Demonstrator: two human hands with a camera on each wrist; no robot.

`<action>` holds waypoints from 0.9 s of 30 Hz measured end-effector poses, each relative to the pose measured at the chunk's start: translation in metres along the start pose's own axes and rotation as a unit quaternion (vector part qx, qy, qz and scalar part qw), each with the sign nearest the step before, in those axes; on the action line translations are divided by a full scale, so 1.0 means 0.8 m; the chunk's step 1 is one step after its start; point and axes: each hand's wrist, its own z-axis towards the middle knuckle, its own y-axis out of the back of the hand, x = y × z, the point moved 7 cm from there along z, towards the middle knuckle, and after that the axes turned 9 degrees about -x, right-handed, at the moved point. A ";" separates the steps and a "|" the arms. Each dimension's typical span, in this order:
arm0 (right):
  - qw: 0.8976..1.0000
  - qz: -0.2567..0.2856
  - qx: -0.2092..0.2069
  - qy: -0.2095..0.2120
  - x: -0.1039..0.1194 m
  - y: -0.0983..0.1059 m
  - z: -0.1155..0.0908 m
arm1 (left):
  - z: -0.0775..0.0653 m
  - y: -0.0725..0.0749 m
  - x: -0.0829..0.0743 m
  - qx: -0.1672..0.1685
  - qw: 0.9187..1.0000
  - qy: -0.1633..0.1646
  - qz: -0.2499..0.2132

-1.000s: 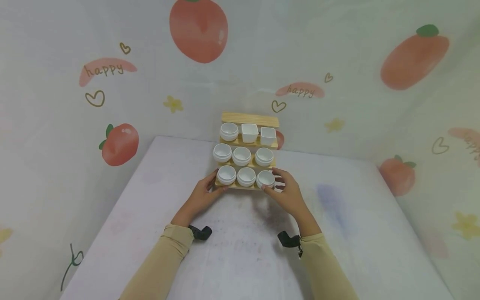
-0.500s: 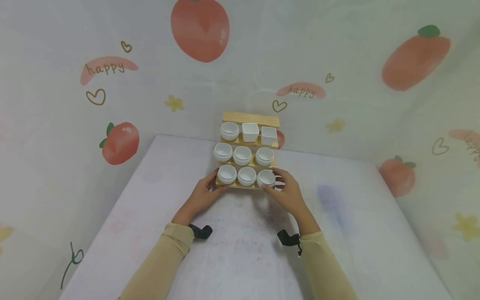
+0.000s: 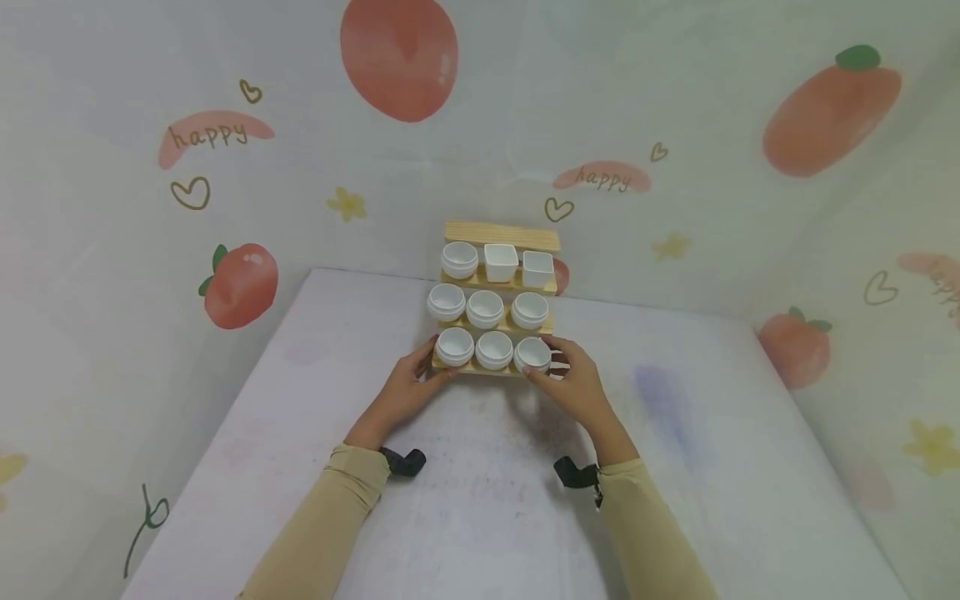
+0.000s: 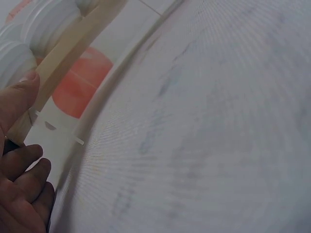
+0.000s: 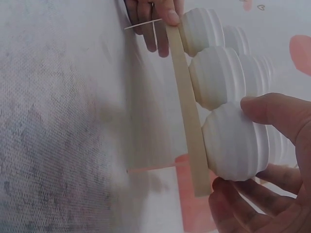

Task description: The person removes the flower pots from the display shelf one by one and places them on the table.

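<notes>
A tiered wooden stand (image 3: pixel 501 235) near the back wall carries three rows of small white pots. The upper row has one round pot (image 3: pixel 460 261) and two square pots (image 3: pixel 500 263); the lower rows hold round ones. My left hand (image 3: pixel 408 383) grips the left end of the lowest shelf (image 5: pixel 184 97), thumb along its front edge and fingers below. At the other end, my right hand (image 3: pixel 577 387) holds the right-hand round flowerpot (image 5: pixel 235 143) of the bottom row, thumb on its front and fingers curled behind it. The right wrist view shows that pot resting against the shelf board.
The stand is on a white table (image 3: pixel 480 500) with faint purple stains. Behind it hangs a pale curtain (image 3: pixel 480 158) printed with red fruit and hearts. Thin clear legs (image 5: pixel 150 168) show under the lowest shelf. Each wrist wears a black camera mount (image 3: pixel 405 462).
</notes>
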 end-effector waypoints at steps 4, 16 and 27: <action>1.000 -0.002 -0.001 -0.001 -0.002 0.000 0.000 | -0.001 0.000 -0.001 -0.001 1.000 0.001 0.000; 1.000 -0.003 -0.009 -0.001 -0.001 0.002 -0.002 | -0.003 -0.001 -0.007 0.001 1.000 -0.001 0.007; 1.000 0.010 -0.023 -0.007 -0.005 0.011 -0.006 | -0.003 0.000 -0.003 -0.001 1.000 0.005 0.004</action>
